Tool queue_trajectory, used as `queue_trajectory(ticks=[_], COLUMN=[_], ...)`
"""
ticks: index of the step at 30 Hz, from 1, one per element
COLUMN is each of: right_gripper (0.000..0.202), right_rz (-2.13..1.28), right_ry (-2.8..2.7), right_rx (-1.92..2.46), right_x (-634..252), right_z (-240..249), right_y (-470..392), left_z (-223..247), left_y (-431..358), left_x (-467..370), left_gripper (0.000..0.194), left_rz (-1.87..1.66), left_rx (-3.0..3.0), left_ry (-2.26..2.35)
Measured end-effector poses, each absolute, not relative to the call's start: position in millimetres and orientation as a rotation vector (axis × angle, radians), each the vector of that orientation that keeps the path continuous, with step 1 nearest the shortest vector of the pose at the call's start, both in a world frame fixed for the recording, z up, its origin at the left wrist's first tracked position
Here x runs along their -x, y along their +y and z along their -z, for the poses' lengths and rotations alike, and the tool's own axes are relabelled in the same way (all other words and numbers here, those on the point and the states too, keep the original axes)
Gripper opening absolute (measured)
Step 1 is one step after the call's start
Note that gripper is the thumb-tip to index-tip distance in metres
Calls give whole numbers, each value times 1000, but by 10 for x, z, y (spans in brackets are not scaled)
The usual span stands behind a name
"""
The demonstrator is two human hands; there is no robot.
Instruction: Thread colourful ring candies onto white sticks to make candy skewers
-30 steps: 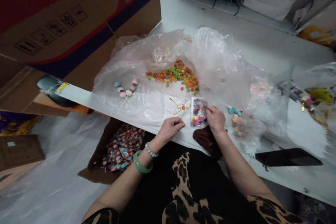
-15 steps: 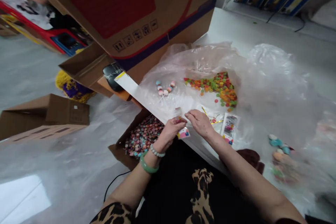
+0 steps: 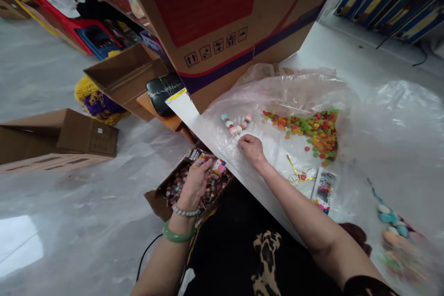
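Observation:
My left hand [image 3: 198,178] is closed on a small printed packet [image 3: 219,166] with a dark top and a colourful lower end. That hand hovers over an open cardboard box [image 3: 152,201] full of small wrapped lollipops [image 3: 175,187]. On the white table, several pastel lollipops [image 3: 238,128] lie fanned out with their white sticks together. The fingertips of my right hand [image 3: 252,149] pinch at those sticks. Gold ties [image 3: 294,171] and a similar printed packet [image 3: 325,187] lie to the right of it.
Clear plastic sheeting [image 3: 367,134] covers much of the table, with a heap of gummy rings [image 3: 321,134] on it. A large carton [image 3: 222,23] stands behind. More candy [image 3: 398,231] lies at the right. Open boxes [image 3: 86,138] and a black-topped stool [image 3: 164,95] are to the left.
My left hand has moved left and down with the packet, from the table edge to over the lollipop box. My right hand has come away from the packet to the lollipop sticks.

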State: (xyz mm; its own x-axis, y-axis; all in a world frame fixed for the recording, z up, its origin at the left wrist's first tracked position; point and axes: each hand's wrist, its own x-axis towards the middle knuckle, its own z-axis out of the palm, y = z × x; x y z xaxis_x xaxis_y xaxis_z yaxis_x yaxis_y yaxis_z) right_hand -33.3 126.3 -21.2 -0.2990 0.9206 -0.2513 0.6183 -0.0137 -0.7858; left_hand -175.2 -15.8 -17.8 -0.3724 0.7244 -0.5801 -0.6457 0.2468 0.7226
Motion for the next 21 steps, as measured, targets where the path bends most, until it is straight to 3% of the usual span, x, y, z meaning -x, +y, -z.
queue_trajectory(ticks=[4,8,15,21], right_gripper=[14,18,19,16], right_rz=[-1657,-1833,-1955,-1814], right_ry=[-1486,-1344,-1242,-1209], right_rx=[1363,1274,1270,1356], right_x=[74,-230,-821,-1167], right_z=[106,-51,-217,-346], right_y=[1102,824,295,23], left_z=[144,72,2,-104], left_y=[-97,-10,129,115], left_x=[1793,1747,1556,1301], left_gripper=[20,14,22,29], left_rz=[-1485,-1503,-1653,-1667], left_rx=[-88,-67,39,-36], left_ry=[1186,1160,1195,1174])
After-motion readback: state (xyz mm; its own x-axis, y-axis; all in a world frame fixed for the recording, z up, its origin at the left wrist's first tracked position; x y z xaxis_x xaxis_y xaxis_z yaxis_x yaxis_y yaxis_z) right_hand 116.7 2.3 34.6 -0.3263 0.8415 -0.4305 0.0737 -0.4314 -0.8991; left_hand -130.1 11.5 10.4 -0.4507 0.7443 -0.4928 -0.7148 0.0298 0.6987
